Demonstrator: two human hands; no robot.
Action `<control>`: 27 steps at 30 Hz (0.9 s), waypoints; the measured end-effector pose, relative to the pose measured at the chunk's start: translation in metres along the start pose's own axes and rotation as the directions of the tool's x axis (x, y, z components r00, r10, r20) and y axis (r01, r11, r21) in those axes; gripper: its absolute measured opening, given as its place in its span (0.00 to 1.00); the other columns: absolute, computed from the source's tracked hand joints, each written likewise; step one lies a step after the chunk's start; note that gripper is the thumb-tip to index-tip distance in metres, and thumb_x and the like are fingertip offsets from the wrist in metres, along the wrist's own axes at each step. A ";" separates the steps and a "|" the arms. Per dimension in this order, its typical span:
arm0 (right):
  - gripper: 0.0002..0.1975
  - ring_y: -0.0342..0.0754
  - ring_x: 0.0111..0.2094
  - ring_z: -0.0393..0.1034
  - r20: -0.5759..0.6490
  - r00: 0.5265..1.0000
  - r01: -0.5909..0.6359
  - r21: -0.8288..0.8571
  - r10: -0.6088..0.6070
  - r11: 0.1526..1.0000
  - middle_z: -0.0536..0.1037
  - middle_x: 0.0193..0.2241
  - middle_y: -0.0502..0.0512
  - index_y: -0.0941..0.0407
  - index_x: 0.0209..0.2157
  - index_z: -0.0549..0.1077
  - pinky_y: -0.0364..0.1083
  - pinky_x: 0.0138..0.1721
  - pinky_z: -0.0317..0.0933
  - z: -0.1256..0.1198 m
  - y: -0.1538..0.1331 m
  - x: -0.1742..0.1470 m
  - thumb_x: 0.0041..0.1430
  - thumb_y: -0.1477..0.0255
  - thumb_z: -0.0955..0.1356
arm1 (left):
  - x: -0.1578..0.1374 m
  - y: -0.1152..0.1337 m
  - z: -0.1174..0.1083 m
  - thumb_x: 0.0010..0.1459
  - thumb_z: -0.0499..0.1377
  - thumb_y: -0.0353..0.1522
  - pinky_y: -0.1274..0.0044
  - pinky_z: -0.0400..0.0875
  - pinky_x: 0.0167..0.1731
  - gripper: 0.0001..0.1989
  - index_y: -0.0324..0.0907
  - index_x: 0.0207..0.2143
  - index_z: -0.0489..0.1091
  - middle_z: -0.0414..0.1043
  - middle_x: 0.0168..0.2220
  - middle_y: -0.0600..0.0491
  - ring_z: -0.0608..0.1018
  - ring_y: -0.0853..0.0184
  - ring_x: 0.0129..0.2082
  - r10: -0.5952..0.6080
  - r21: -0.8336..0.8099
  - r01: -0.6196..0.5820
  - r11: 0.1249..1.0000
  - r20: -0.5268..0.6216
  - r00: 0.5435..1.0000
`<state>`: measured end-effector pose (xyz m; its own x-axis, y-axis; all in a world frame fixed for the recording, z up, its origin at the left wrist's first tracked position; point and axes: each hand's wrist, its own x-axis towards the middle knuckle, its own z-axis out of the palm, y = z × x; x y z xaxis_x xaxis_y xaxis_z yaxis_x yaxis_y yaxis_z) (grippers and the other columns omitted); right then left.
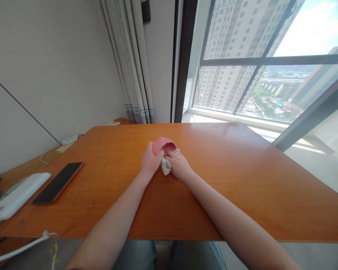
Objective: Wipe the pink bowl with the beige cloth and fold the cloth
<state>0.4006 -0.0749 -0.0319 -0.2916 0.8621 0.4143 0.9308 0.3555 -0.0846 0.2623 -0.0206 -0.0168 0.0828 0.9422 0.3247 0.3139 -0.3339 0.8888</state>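
Observation:
Over the middle of the wooden table, my left hand grips a pink bowl-like object by its left side. It is tilted so that its opening faces me and to the right; its exact kind is not clear. My right hand is closed on a whitish cloth at that opening. Part of the cloth hangs down between my two hands, and a small bit shows beyond my right fingers. My right fingertips are partly hidden at the rim.
A black tablet-like slab lies to the left, beside a white flat board-like object. A white cable hangs at the front left edge. A power strip sits by the wall. Behind the table are a curtain and a large window.

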 end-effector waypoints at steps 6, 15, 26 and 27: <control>0.08 0.47 0.35 0.61 -0.029 0.999 -0.045 0.047 0.046 0.998 0.71 0.33 0.55 0.56 0.33 0.72 0.46 0.37 0.52 -0.005 0.001 -0.001 0.60 0.74 0.62 | -0.013 -0.004 0.026 0.49 0.61 0.37 0.73 0.68 0.40 0.20 0.43 0.43 0.59 0.67 0.39 0.52 0.73 0.66 0.39 -0.223 -0.523 0.222 0.823 0.061 0.973; 0.05 0.47 0.36 0.64 0.022 1.000 -0.011 0.111 0.009 0.994 0.72 0.35 0.55 0.56 0.34 0.71 0.45 0.39 0.57 -0.002 0.001 0.002 0.57 0.74 0.64 | 0.003 -0.016 0.012 0.46 0.61 0.32 0.74 0.66 0.38 0.10 0.41 0.33 0.66 0.68 0.32 0.54 0.71 0.66 0.35 -0.128 -0.269 0.118 0.956 -0.022 0.991; 0.23 0.53 0.60 0.54 -0.482 0.856 -0.034 0.309 0.188 0.950 0.65 0.57 0.56 0.52 0.57 0.61 0.56 0.61 0.45 -0.014 0.005 -0.008 0.60 0.70 0.62 | 0.004 -0.015 0.014 0.46 0.59 0.37 0.76 0.70 0.27 0.16 0.42 0.39 0.67 0.71 0.32 0.53 0.73 0.68 0.30 -0.435 -0.644 0.469 0.604 0.226 0.872; 0.25 0.53 0.62 0.50 -0.473 0.853 -0.068 0.318 0.221 0.946 0.62 0.59 0.56 0.52 0.59 0.58 0.57 0.62 0.44 -0.013 0.007 -0.008 0.60 0.69 0.61 | 0.004 -0.014 0.014 0.46 0.59 0.37 0.76 0.70 0.27 0.16 0.42 0.39 0.67 0.71 0.33 0.53 0.73 0.68 0.30 -0.436 -0.634 0.482 0.605 0.242 0.867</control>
<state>0.4119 -0.0839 -0.0240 0.0613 0.6428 0.7636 0.8301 0.3920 -0.3966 0.2712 -0.0116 -0.0325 0.1635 0.9691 -0.1848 -0.3697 0.2339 0.8993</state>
